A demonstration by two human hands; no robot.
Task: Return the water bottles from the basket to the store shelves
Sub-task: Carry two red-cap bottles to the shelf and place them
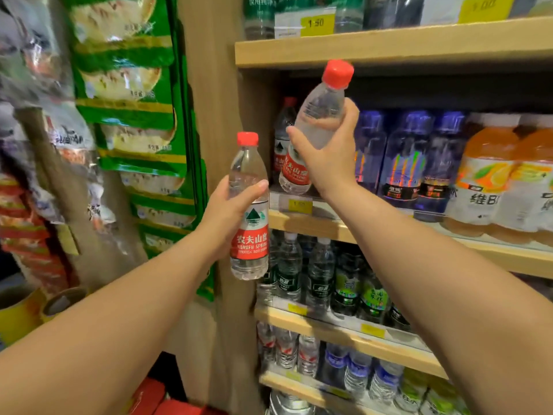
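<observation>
My left hand (pixel 230 214) grips a clear water bottle (pixel 250 232) with a red cap and red label, held upright in front of the wooden shelf post. Higher up, my right hand (pixel 326 151) holds a second red-capped water bottle (pixel 321 112), tilted with its cap to the upper right and its base just over the front edge of the second shelf (pixel 302 224). Behind it, at the shelf's left end, stands a matching red-capped bottle (pixel 282 136). No basket is in view.
Blue-labelled bottles (pixel 404 157) and orange drink bottles (pixel 484 175) fill the same shelf to the right. Dark-labelled water bottles (pixel 305 274) stand on the shelf below, with more bottles lower down. Green snack packs (pixel 134 115) hang on the left. The top shelf (pixel 389 44) hangs close above.
</observation>
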